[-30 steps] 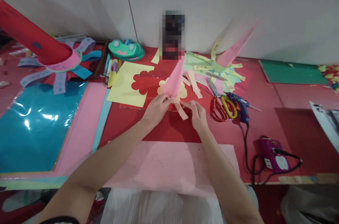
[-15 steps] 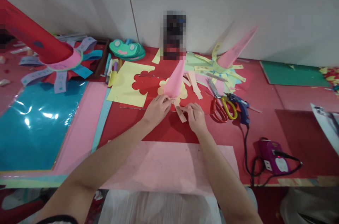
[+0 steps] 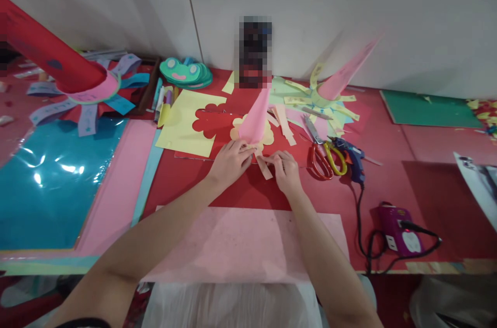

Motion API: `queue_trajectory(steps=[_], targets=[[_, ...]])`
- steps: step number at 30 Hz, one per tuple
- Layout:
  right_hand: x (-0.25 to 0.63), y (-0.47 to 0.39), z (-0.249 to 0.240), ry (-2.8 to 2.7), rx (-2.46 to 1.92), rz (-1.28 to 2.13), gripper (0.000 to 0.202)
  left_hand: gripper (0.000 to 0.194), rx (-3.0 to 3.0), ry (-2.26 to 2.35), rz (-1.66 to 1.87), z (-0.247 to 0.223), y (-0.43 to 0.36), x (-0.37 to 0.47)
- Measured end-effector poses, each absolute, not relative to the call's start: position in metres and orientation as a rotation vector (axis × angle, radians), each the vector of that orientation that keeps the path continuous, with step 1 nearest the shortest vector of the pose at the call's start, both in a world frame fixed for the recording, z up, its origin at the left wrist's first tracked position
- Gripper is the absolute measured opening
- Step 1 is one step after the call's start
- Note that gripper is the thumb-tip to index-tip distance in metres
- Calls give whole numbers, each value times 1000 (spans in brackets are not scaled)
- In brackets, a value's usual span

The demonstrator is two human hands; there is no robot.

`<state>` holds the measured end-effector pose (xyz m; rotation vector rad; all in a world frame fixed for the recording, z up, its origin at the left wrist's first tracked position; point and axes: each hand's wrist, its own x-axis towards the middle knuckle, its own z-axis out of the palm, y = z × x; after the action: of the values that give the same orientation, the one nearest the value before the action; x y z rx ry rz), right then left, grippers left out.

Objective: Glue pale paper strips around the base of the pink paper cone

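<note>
A tall pink paper cone (image 3: pixel 255 121) stands on a pale yellow flower-shaped paper (image 3: pixel 267 135). From the cone's base a narrow peach paper strip (image 3: pixel 265 168) runs toward me. My left hand (image 3: pixel 230 163) is closed at the base, its fingertips pressed together on the strip's upper end. Curled up at the strip's right side is my right hand (image 3: pixel 287 168), its fingertips against the strip's edge. Red card (image 3: pixel 217 149) lies beneath the flower. More peach strips (image 3: pixel 284 123) lie just right of the cone.
Red- and yellow-handled scissors (image 3: pixel 321 154) and a blue glue gun (image 3: pixel 351 157) lie right, its cord near a purple power socket (image 3: pixel 399 229). Another pink cone (image 3: pixel 345 77) stands behind. Left are a red paper tube (image 3: pixel 73 61), green frog cutouts (image 3: pixel 186 73) and a blue sheet (image 3: pixel 54 183).
The whole view has shifted very slightly. Both hands stay at the strip, and the cone stands where it was.
</note>
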<state>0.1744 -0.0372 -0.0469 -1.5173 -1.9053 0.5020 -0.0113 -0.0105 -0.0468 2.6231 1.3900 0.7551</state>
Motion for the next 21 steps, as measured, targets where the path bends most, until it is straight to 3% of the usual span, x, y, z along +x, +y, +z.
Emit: queue_trajectory(steps=[10,16,21], targets=[[176,-37,-50,-1849,-1504,499,54,21,2549,1378,803,-50,-8,-13],[168,-33,-46,-1953,-1513,144,45,16,2266,1500,886,-50,-6,-14],[159,-32,-46,-2056,-1532,58,44,13,2232,1517,878,-49,-5,-14]])
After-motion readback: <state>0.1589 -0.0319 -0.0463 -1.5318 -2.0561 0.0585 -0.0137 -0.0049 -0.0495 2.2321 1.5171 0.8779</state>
